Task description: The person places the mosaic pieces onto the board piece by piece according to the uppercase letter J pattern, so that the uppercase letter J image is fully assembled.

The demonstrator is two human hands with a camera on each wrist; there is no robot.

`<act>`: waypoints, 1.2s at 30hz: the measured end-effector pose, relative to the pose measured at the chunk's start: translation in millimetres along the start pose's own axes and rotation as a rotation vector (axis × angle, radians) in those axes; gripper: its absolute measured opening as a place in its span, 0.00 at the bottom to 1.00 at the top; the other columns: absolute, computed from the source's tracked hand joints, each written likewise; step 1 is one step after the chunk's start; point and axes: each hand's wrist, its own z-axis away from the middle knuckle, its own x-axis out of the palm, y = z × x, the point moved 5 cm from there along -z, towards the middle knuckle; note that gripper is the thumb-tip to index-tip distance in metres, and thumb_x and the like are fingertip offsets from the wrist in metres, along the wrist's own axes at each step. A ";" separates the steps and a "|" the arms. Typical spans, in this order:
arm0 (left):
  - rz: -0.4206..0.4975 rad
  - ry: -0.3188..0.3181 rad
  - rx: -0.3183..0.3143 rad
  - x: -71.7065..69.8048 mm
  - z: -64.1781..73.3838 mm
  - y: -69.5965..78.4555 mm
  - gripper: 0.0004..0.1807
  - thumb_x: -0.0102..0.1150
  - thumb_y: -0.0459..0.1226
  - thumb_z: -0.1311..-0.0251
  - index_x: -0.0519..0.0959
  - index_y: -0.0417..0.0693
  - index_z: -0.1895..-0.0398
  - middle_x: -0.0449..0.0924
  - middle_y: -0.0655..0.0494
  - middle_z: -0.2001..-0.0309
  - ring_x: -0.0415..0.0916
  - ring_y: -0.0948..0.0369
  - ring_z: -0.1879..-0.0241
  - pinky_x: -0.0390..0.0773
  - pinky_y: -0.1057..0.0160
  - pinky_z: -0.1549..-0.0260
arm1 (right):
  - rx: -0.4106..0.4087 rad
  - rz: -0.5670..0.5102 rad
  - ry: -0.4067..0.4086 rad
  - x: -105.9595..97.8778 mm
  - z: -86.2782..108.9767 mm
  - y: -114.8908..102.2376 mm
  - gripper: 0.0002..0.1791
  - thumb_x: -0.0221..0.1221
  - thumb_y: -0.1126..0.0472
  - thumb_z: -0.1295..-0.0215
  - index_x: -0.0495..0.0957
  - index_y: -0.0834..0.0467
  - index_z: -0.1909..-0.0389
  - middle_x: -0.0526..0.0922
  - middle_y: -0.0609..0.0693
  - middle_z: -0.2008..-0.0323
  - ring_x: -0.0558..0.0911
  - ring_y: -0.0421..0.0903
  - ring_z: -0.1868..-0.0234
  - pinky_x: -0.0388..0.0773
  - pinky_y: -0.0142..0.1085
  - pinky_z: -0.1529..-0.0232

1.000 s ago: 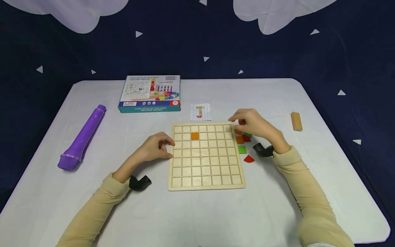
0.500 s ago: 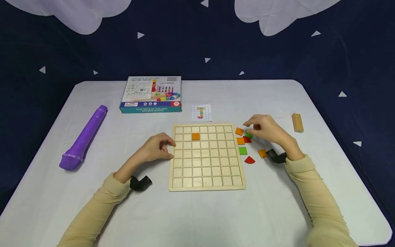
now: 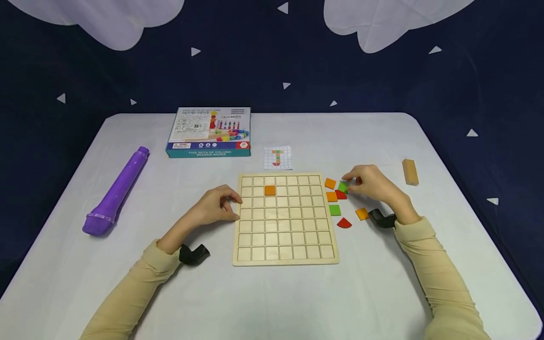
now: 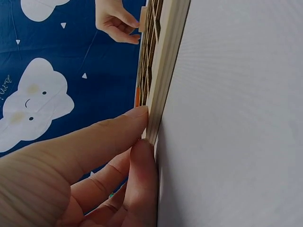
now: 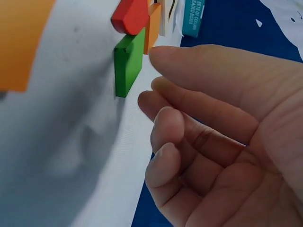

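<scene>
- Left hand (image 3: 214,204): thumb and finger bent and spread apart, their tips touching the left edge of the wooden grid board (image 3: 289,241).
- Right hand (image 3: 371,182): thumb and fingers loosely curled with a gap between the tips, nothing gripped. It sits at the green tile (image 3: 342,186) off the board's upper right side; contact with that tile cannot be confirmed — the head view overlaps them.
- Board: flat on the white table (image 3: 297,302); one orange tile (image 3: 269,190) occupies the second row from the top, third column from the left.
- Loose pieces right of the board: three more orange tiles, a second green tile (image 3: 335,210) and two red pieces.
- Beyond the board: a pattern card (image 3: 278,157), with a boxed set (image 3: 209,132) to its left.
- Outer items — purple microphone (image 3: 116,191) far left, wooden block (image 3: 410,172) far right.
</scene>
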 end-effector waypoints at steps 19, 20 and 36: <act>-0.005 -0.003 0.012 -1.7 -0.3 2.4 0.18 0.71 0.31 0.57 0.79 0.38 0.59 0.75 0.43 0.58 0.73 0.66 0.75 0.71 0.71 0.74 | -0.030 0.072 -0.004 7.3 -0.6 -2.6 0.16 0.63 0.70 0.52 0.82 0.69 0.59 0.83 0.59 0.67 0.72 0.44 0.73 0.68 0.33 0.71; -0.004 -0.003 0.015 -1.6 -0.1 2.7 0.19 0.71 0.31 0.57 0.79 0.38 0.59 0.75 0.43 0.58 0.73 0.66 0.75 0.71 0.71 0.74 | -0.025 0.073 -0.004 7.0 -0.3 -1.8 0.16 0.63 0.70 0.52 0.82 0.69 0.59 0.83 0.59 0.66 0.72 0.44 0.73 0.68 0.33 0.70; 0.003 0.007 0.012 -0.7 1.4 1.2 0.19 0.71 0.32 0.57 0.79 0.38 0.59 0.75 0.43 0.58 0.73 0.65 0.74 0.70 0.71 0.74 | -0.063 0.079 0.042 0.0 -8.9 -20.3 0.15 0.65 0.67 0.49 0.83 0.66 0.59 0.84 0.59 0.64 0.70 0.43 0.75 0.67 0.32 0.72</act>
